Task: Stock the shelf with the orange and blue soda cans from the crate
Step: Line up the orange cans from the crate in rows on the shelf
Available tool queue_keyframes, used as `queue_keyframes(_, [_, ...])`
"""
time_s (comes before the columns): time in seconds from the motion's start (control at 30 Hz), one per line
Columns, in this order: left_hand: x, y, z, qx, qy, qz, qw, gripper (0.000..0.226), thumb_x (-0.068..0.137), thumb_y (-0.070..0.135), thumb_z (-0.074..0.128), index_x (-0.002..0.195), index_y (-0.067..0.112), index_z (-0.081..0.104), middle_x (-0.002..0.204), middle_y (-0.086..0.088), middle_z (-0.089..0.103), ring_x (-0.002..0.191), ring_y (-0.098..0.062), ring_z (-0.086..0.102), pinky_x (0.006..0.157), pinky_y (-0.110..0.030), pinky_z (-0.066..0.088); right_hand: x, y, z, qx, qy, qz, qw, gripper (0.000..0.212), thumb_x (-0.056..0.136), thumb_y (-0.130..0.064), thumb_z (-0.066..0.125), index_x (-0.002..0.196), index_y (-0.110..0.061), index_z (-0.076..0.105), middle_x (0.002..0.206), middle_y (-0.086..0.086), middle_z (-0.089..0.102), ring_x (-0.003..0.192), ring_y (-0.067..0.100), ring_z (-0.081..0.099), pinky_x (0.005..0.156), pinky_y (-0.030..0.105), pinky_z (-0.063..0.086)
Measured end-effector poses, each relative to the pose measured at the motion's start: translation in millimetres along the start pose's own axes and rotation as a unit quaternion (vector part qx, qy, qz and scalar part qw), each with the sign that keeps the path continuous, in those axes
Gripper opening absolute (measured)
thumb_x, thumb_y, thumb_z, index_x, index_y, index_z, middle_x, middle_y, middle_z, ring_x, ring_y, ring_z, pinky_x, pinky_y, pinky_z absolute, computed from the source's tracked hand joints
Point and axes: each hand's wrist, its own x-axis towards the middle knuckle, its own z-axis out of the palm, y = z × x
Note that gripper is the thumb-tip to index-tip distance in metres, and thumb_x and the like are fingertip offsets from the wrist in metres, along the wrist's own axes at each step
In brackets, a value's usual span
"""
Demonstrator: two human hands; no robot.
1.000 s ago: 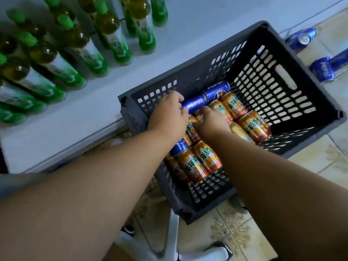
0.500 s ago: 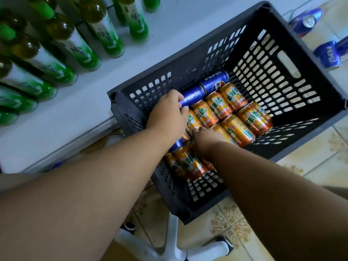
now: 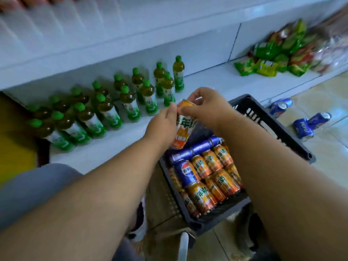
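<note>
Both hands on one orange can, held up above the far-left corner of the crate, over the shelf edge. Left hand has fingers curled round the can's left side; right hand pinches its top rim with thumb and fingers. Can is tilted, top leaning away — middle and lower label show, the rest is behind the hands. Motion blur on hands and can, so exact finger contact is hard to read.

Crate holds more cans lying on their sides: orange cans mostly right and front, blue cans along the left and back. Right forearm covers the crate's right side and part of the stack, so no count possible. Crate's near-left wall partly behind the left arm.

Shelf: green bottles upright in rows on the left, snack bags piled far right, blurred. Floor cans — blue, beside the crate on the tile, one pair near, another closer to the shelf. Yellow patch at left edge unidentifiable.
</note>
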Motion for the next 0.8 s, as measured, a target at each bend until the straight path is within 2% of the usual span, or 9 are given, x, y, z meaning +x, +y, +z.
queue_keyframes(0.13, [-24.5,45.1,-75.3,-0.112,0.125,0.028,0.985,0.052,0.097,0.063,0.028,0.092,0.026,0.064,0.097,-0.003,0.072,0.092,-0.025,0.069,0.087,-0.046,0.056,-14.4,-95.7,25.4,0.086,0.033,-0.096,0.991,0.040,0.074,-0.039,0.082,0.103,-0.020,0.061,0.097,0.004,0.071,0.081,0.016,0.069,0.063,0.030,0.053])
queue_keyframes(0.2, [-33.2,60.9,-118.7,-0.150,0.181,0.023,0.972,0.062,0.089,0.072,0.026,0.097,0.025,0.065,0.097,-0.003,0.073,0.092,-0.026,0.070,0.087,-0.047,0.056,-21.4,-135.2,47.4,0.153,0.022,-0.126,0.980,0.047,0.080,-0.041,0.079,0.116,-0.021,0.056,0.108,0.002,0.068,0.087,0.015,0.069,0.062,0.025,0.054])
queue_keyframes(0.27, [-39.0,72.0,-164.6,-0.218,0.218,0.015,0.951,0.065,0.081,0.076,0.029,0.105,0.028,0.065,0.104,-0.003,0.073,0.095,-0.028,0.070,0.088,-0.050,0.056,-27.9,-168.7,72.8,0.185,-0.011,-0.144,0.972,0.065,0.076,-0.051,0.077,0.128,-0.022,0.051,0.116,0.001,0.067,0.093,0.015,0.071,0.071,0.031,0.059])
queue_keyframes(0.33, [-41.8,76.9,-208.4,-0.266,0.255,0.031,0.929,0.065,0.076,0.080,0.032,0.104,0.031,0.065,0.106,-0.002,0.073,0.095,-0.028,0.071,0.087,-0.052,0.056,-33.2,-197.8,97.7,0.165,-0.051,-0.161,0.972,0.067,0.074,-0.055,0.077,0.128,-0.024,0.053,0.114,-0.003,0.069,0.091,0.012,0.072,0.077,0.034,0.060])
queue_keyframes(0.4, [-44.0,81.3,-246.1,-0.266,0.291,0.061,0.917,0.074,0.068,0.085,0.032,0.106,0.032,0.066,0.104,-0.001,0.074,0.095,-0.026,0.071,0.087,-0.050,0.056,-34.0,-224.9,120.5,0.129,-0.077,-0.194,0.969,0.050,0.082,-0.048,0.075,0.123,-0.025,0.059,0.107,-0.007,0.071,0.086,0.006,0.072,0.077,0.029,0.058])
queue_keyframes(0.5, [-37.1,81.6,-290.9,-0.276,0.326,0.105,0.898,0.055,0.092,0.070,0.032,0.114,0.030,0.062,0.107,-0.003,0.070,0.094,-0.023,0.069,0.083,-0.047,0.058,-20.1,-266.6,147.0,0.079,-0.098,-0.242,0.962,0.040,0.083,-0.046,0.074,0.114,-0.024,0.064,0.099,-0.009,0.073,0.088,0.007,0.071,0.082,0.030,0.057])
queue_keyframes(0.63, [-8.3,71.5,-337.1,-0.226,0.344,0.125,0.903,0.040,0.102,0.056,0.027,0.118,0.033,0.054,0.100,0.006,0.061,0.086,-0.007,0.060,0.069,-0.026,0.048,17.1,-307.4,176.0,0.028,-0.123,-0.257,0.958,0.029,0.086,-0.040,0.074,0.105,-0.021,0.064,0.089,-0.007,0.069,0.082,0.008,0.066,0.066,0.023,0.050])
queue_keyframes(0.7, [10.4,60.1,-355.1,-0.172,0.350,0.115,0.913,0.032,0.104,0.051,0.029,0.114,0.035,0.055,0.098,0.009,0.059,0.086,-0.006,0.057,0.075,-0.026,0.043,42.3,-315.1,193.0,0.008,-0.116,-0.265,0.957,0.028,0.086,-0.038,0.074,0.106,-0.020,0.065,0.092,-0.005,0.069,0.086,0.011,0.065,0.067,0.024,0.051])
queue_keyframes(0.8, [45.0,31.6,-384.1,-0.088,0.348,0.105,0.927,0.030,0.104,0.042,0.038,0.120,0.031,0.061,0.111,0.001,0.066,0.103,-0.019,0.061,0.094,-0.036,0.049,78.2,-325.7,227.0,-0.021,-0.105,-0.271,0.957,0.032,0.086,-0.035,0.075,0.111,-0.018,0.064,0.098,-0.002,0.069,0.090,0.015,0.065,0.076,0.030,0.055])
